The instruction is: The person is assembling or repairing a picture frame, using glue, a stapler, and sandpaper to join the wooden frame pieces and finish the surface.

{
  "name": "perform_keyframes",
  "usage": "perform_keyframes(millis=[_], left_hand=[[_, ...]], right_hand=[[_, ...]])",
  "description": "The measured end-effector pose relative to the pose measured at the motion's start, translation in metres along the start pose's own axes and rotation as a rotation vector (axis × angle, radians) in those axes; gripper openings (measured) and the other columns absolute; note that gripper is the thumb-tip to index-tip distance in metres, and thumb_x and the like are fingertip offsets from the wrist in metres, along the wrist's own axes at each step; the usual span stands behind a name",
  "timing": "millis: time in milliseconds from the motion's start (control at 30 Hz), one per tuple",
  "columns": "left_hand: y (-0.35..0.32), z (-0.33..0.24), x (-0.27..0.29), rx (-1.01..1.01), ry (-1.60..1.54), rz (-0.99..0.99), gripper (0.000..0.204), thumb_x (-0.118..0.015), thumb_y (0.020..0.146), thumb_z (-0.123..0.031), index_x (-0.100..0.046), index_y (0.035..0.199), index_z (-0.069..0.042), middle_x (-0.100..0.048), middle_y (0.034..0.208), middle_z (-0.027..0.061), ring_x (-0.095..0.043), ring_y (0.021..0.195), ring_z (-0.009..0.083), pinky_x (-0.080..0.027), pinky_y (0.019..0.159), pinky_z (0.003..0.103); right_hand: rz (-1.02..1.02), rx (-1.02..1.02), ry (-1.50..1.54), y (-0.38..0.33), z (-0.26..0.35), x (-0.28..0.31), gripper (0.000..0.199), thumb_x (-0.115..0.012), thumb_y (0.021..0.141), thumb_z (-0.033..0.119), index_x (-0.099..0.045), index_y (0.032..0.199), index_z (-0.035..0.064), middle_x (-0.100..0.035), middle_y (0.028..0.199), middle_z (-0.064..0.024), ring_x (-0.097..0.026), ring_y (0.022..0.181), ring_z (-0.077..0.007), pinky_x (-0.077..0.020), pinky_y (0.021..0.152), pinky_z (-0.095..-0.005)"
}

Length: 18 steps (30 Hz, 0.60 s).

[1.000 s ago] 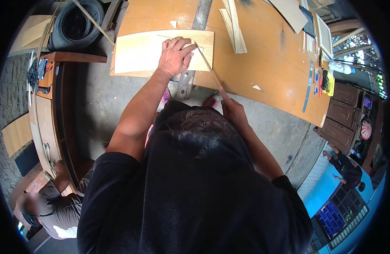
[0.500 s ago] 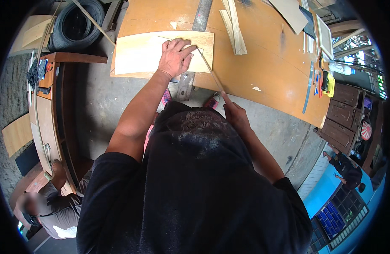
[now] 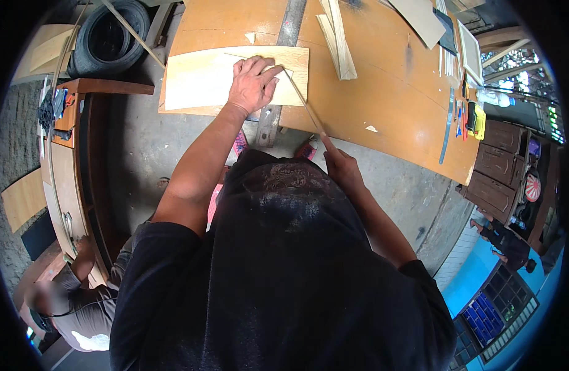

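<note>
Under the spread left grip (image 3: 253, 85) lies a board (image 3: 195, 80), right grip (image 3: 342, 168) clasping a slim tool (image 3: 307, 108).

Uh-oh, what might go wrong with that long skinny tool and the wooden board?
The long skinny tool in the right hand might slip and poke the left hand, because its far end is close to those fingers. The wooden board could shift, since it lies at the table's near edge.
</note>
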State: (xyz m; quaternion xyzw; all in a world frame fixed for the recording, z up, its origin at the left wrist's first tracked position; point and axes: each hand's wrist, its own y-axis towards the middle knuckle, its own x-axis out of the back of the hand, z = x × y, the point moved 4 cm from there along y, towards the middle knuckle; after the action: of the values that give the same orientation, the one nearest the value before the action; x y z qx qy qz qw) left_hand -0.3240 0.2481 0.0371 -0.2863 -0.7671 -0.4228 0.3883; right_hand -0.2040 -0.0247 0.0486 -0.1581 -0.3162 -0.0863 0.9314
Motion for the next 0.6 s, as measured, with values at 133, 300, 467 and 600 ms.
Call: perform_keyframes(millis=[133, 300, 467, 600], left_hand=[[0.0, -0.001, 0.0, -0.005, 0.009, 0.004, 0.031, -0.064, 0.084, -0.021, -0.07, 0.114, -0.02, -0.063, 0.118, 0.0007, -0.052, 0.117, 0.0225, -0.034, 0.1, 0.044], [0.002, -0.002, 0.002, -0.009, 0.006, -0.01, 0.031, -0.064, 0.084, -0.021, -0.07, 0.114, -0.02, -0.063, 0.118, 0.0002, -0.053, 0.117, 0.0217, -0.035, 0.1, 0.043], [-0.001, -0.001, 0.001, -0.034, -0.003, 0.004, 0.031, -0.064, 0.083, -0.021, -0.07, 0.114, -0.02, -0.062, 0.12, -0.0001, -0.053, 0.117, 0.0213, -0.036, 0.099, 0.043], [0.0, -0.001, -0.001, -0.047, -0.005, -0.009, 0.031, -0.064, 0.083, -0.02, -0.07, 0.114, -0.02, -0.062, 0.12, -0.0001, -0.053, 0.116, 0.0215, -0.035, 0.1, 0.043]], right_hand=[[0.002, -0.039, -0.036, 0.026, 0.017, 0.004, 0.053, -0.052, 0.098, 0.015, -0.041, 0.15, 0.0203, -0.064, 0.111, -0.028, -0.06, 0.103, -0.0473, -0.0477, 0.091, -0.0495], [-0.037, 0.001, -0.085, 0.047, 0.019, -0.005, 0.053, -0.05, 0.099, 0.012, -0.042, 0.15, 0.0173, -0.06, 0.124, -0.0309, -0.056, 0.119, -0.0459, -0.0427, 0.104, -0.0479], [0.142, -0.225, -0.017, 0.01, 0.018, 0.009, 0.053, -0.051, 0.098, 0.012, -0.042, 0.15, 0.0158, -0.063, 0.118, -0.0315, -0.061, 0.112, -0.0463, -0.0477, 0.097, -0.0476], [0.089, -0.135, -0.019, 0.008, 0.012, 0.006, 0.054, -0.051, 0.098, 0.011, -0.041, 0.151, 0.0164, -0.066, 0.108, -0.031, -0.065, 0.101, -0.0455, -0.0524, 0.088, -0.0469]])
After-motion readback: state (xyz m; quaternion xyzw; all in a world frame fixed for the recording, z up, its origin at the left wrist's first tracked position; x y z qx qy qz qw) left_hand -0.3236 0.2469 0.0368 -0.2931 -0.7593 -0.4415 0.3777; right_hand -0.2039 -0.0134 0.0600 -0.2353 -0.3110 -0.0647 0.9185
